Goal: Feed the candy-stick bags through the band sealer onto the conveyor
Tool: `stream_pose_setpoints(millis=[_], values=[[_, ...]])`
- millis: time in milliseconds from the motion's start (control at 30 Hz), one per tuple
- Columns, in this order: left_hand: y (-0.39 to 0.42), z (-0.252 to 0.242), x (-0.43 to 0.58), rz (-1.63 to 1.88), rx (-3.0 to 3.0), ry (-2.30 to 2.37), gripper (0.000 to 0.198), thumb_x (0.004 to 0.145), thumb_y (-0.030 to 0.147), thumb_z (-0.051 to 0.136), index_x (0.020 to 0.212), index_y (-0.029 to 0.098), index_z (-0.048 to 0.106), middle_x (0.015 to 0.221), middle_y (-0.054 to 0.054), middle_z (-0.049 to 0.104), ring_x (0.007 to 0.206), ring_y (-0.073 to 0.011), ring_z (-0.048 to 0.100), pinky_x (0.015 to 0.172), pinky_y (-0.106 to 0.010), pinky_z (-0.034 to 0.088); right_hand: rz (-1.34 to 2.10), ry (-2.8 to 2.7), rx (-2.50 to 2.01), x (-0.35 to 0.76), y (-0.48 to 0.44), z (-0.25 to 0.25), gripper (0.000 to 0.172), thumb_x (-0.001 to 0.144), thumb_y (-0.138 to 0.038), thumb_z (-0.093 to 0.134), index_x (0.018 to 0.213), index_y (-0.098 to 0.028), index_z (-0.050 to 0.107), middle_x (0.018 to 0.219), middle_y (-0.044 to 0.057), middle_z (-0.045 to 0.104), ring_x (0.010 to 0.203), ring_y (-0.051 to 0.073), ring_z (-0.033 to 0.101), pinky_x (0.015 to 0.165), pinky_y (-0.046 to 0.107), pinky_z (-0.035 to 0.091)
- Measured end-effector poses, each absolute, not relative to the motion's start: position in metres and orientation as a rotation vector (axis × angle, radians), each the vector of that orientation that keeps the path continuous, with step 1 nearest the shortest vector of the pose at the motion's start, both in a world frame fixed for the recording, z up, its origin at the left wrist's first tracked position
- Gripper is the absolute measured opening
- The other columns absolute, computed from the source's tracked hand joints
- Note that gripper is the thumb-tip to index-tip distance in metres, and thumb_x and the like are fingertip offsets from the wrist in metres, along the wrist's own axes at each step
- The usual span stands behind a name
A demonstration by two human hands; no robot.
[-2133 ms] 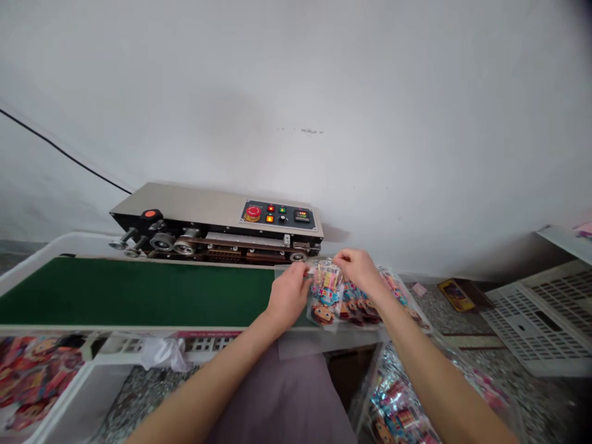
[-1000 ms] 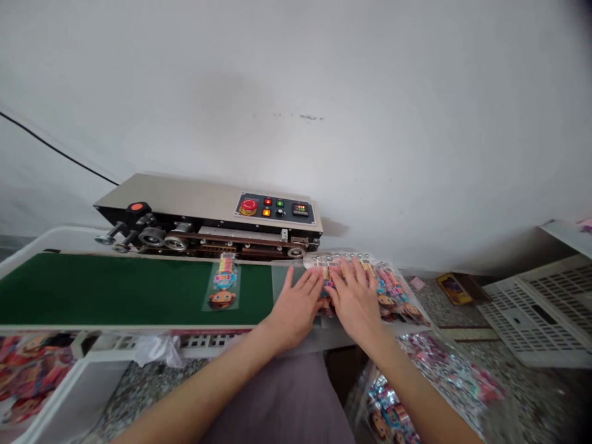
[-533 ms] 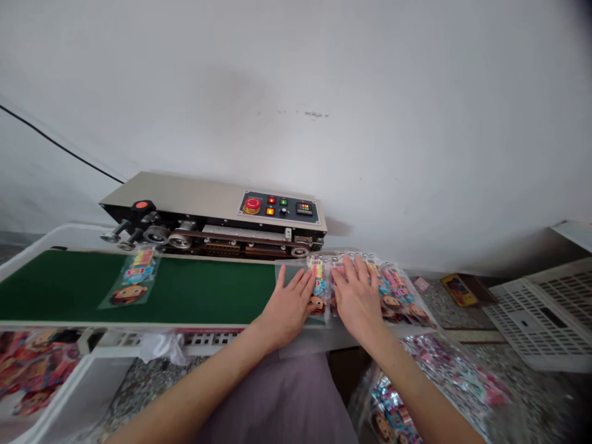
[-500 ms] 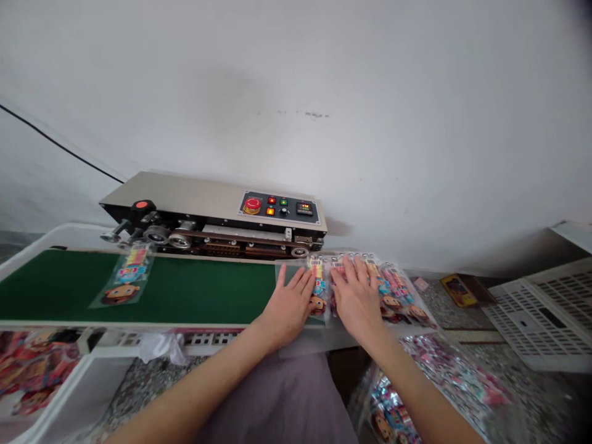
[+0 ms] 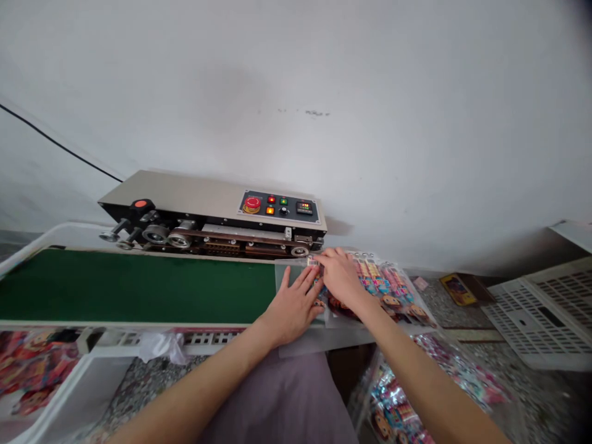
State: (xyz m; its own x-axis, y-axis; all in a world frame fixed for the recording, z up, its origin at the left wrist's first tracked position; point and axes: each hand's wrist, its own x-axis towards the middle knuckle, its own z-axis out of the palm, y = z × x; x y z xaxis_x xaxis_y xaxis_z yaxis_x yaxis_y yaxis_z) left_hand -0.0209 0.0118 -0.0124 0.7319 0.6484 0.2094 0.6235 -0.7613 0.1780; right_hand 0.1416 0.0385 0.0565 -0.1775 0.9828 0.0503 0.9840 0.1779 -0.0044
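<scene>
My left hand [image 5: 290, 304] lies flat with fingers spread on a clear cartoon-print packet [image 5: 316, 285] at the right end of the green conveyor belt [image 5: 139, 285]. My right hand [image 5: 341, 275] reaches across the packet, its fingertips pinched at the packet's top edge near the sealer's intake. A fanned row of similar packets [image 5: 388, 291] lies just right of my hands. The band sealer machine [image 5: 213, 219] stands behind the belt, its panel lights on.
A bin of sealed packets [image 5: 28, 376] sits at the lower left below the belt. More packets in a bag [image 5: 398, 413] lie by my right forearm. White plastic crates [image 5: 536, 314] stand at the right, and the white wall rises close behind.
The packet riding the belt has travelled left and gone from view. My right hand moved left from the fanned row and closed its fingertips on the top edge of the packet under my left hand.
</scene>
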Motion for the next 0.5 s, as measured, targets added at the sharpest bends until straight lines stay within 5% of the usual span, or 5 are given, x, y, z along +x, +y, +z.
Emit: stream_pose_setpoints(millis=[300,500], values=[[0.008,-0.020,-0.025,0.459,2.825,1.144,0.064,0.106,0.052,0.022,0.161,0.021,0.014,0.167,-0.012,0.020,0.155,-0.0282,0.013,0.120,-0.068,0.011,-0.177,-2.366,-2.047,0.154,0.027,0.065,0.043,0.091,-0.009,0.045,0.124,-0.022,0.069,0.126,0.008,0.067,0.116,0.026,0.051,0.094,0.037,0.035],[0.008,-0.010,-0.043,0.413,2.815,1.284,0.058,0.104,0.048,0.033,0.156,0.021,0.034,0.163,-0.014,0.031,0.152,-0.0315,0.024,0.120,-0.069,0.011,-0.315,-2.440,-2.008,0.157,-0.005,0.053,0.039,0.092,-0.014,0.050,0.125,-0.023,0.069,0.146,0.008,0.057,0.137,0.032,0.038,0.112,0.048,0.024]])
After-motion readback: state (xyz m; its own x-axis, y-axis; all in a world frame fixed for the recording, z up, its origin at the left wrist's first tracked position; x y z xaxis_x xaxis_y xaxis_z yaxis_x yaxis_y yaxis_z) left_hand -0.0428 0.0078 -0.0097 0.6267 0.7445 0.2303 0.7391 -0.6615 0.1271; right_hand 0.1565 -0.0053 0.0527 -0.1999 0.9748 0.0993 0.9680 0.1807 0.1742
